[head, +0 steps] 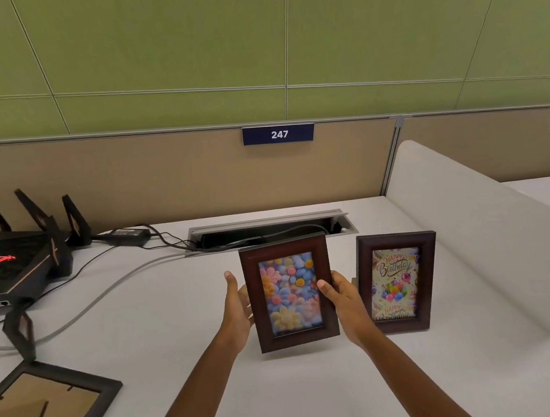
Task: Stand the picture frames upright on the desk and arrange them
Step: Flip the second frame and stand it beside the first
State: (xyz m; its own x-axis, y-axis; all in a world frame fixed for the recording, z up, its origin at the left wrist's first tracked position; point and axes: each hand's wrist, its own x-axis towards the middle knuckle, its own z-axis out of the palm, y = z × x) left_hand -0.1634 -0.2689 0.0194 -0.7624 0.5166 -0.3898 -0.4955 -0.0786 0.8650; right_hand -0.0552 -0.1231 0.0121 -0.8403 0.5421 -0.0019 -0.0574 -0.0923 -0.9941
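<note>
Flower frame between both hands; birthday frame just beside

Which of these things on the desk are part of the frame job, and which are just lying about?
Part of the job:
flower frame, held by left hand and right hand
birthday frame, standing upright
black frame, lying face down

Just lying about:
router
power adapter
grey cable
number plate

One head cam, wide-angle, looks fwd and down from above the desk, close on both hands; faces the partition at back.
</note>
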